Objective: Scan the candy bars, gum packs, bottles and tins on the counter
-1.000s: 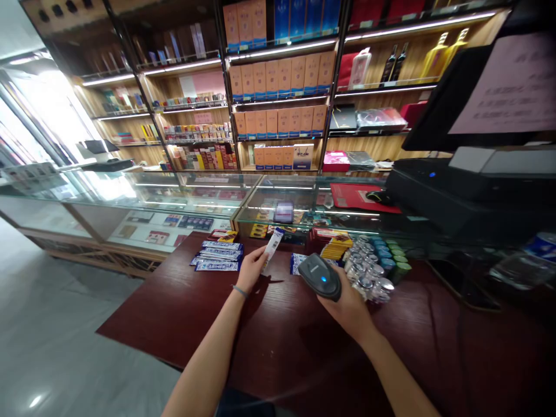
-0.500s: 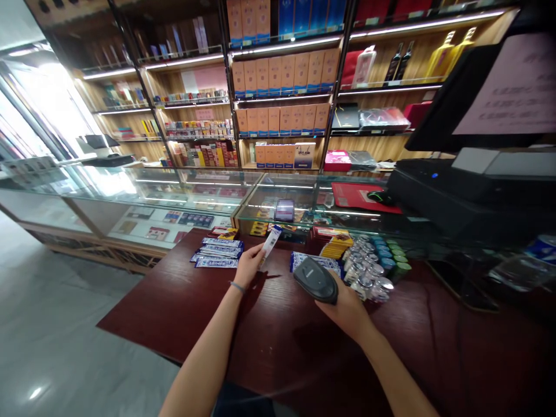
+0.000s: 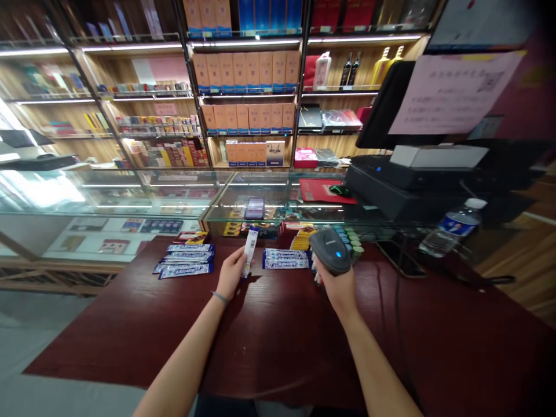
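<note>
My left hand [image 3: 232, 271] is closed on a slim blue-and-white packet [image 3: 249, 250], held up over the dark red table with a barcode showing on its pale side. My right hand [image 3: 340, 289] grips a dark grey barcode scanner [image 3: 330, 250], which has a blue light on top. Left of my left hand lies a loose pile of similar blue-and-white packets [image 3: 186, 260]. Another pile of packets [image 3: 285, 259] rests between the two hands. Behind the scanner are yellow packets [image 3: 303, 238] and green-topped tubes [image 3: 355, 243], partly hidden by it.
A glass display counter [image 3: 264, 208] runs along the table's far side. To the right stand a monitor [image 3: 382, 104], a black phone [image 3: 400, 258] and a tilted water bottle [image 3: 452, 229]. A cable [image 3: 397, 313] crosses the right of the table [image 3: 278, 341].
The view has swung to the right. My right hand has shifted right with the scanner, away from the middle packet pile, and the scanner's blue light now shows. The left hand still holds its packet.
</note>
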A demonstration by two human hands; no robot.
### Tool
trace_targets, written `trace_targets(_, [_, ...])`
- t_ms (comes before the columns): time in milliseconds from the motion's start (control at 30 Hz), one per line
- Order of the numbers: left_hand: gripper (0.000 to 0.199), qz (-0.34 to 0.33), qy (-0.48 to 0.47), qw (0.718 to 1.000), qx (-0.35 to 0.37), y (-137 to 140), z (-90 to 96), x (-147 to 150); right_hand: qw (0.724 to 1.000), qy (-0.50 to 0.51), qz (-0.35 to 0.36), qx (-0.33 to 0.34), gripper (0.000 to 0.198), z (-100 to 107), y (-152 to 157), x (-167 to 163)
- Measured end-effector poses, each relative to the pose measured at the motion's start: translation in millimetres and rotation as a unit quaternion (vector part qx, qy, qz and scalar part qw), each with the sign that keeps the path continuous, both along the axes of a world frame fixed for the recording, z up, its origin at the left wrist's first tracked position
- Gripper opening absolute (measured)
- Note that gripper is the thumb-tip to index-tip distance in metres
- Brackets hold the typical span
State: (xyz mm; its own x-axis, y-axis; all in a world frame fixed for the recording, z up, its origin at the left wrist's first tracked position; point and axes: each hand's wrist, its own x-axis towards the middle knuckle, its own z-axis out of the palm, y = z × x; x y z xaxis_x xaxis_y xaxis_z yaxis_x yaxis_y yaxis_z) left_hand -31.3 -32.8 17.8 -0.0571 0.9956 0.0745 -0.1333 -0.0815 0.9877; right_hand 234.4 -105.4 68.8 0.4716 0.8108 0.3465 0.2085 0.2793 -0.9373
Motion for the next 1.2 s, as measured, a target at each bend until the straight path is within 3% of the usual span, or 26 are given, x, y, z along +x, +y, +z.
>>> trace_targets(100, [0.039,-0.022,0.176,0.972,0.151,-4.8,-1.3,15.9,0.999,0.027,-0.019,-0.018,0.037,-0.7,1.2,7.0])
trace_targets(200, [0.045,-0.078,0.352,0.893,0.271,-9.0,-4.7,34.2,0.998,0.062,-0.019,-0.007,0.033,0.5,1.2,10.7])
trace_targets(333, [0.047,-0.097,0.512,0.783,0.339,-7.4,-11.4,55.0,0.997,0.07,-0.023,0.012,0.035,5.1,-0.4,11.2])
trace_targets(467, [0.044,-0.109,0.569,0.726,0.371,-0.9,-19.7,69.5,0.997,0.077,-0.021,0.002,0.037,9.0,-1.7,9.1])
trace_targets(567, [0.044,-0.114,0.578,0.712,0.382,2.3,-25.0,75.6,0.997,0.08,-0.018,-0.002,0.037,10.1,-2.2,7.7])
trace_targets(933, [0.046,-0.089,0.598,0.706,0.368,14.6,-27.9,83.0,0.996,0.084,-0.017,0.013,0.036,6.6,-3.8,4.4])
trace_targets(1200, [0.042,-0.078,0.571,0.723,0.381,17.6,-26.4,83.3,0.997,0.072,-0.007,0.011,0.036,6.3,-4.4,7.1])
